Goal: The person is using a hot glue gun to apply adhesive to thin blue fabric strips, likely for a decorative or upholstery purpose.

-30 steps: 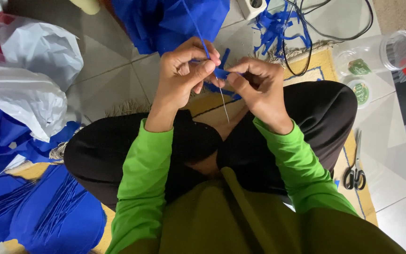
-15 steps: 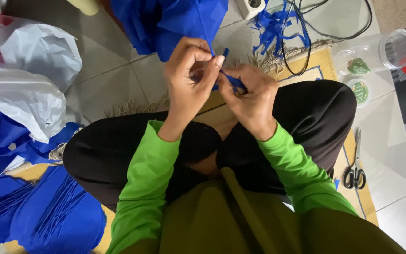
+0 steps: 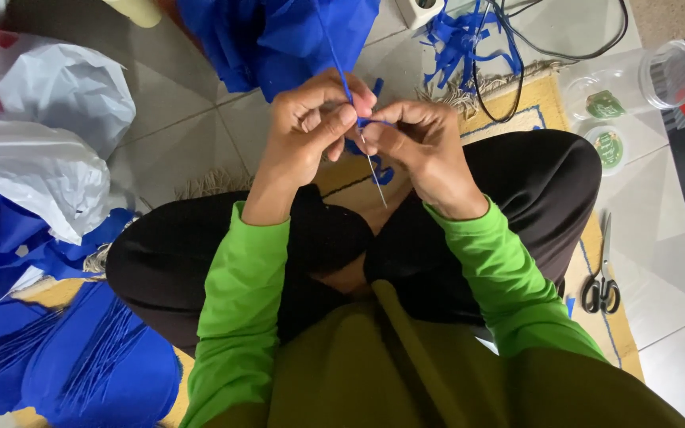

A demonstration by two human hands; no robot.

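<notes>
I sit cross-legged in green sleeves and black trousers. My left hand (image 3: pixel 311 123) and my right hand (image 3: pixel 418 143) meet above my knees, fingertips pinched together. Between them runs a thin blue strip (image 3: pixel 341 67) that leads up toward the blue sheet pile (image 3: pixel 279 36). A thin pale wire or stick (image 3: pixel 374 178) pokes down from the pinch point, held with the strip. Small bits of blue paper (image 3: pixel 378 170) show under my right fingers.
White plastic bags (image 3: pixel 41 135) lie at the left. Folded blue paper fans (image 3: pixel 73 372) rest at the lower left. Scissors (image 3: pixel 602 277) lie on the floor at the right. A clear jar (image 3: pixel 667 71), lids (image 3: pixel 610 147), blue scraps (image 3: pixel 461 36) and black cables (image 3: pixel 509 71) sit at the back right.
My hands have stayed pressed together and shifted slightly. The blue strip now stands up straight from my fingers, and the thin wire points down again below them.
</notes>
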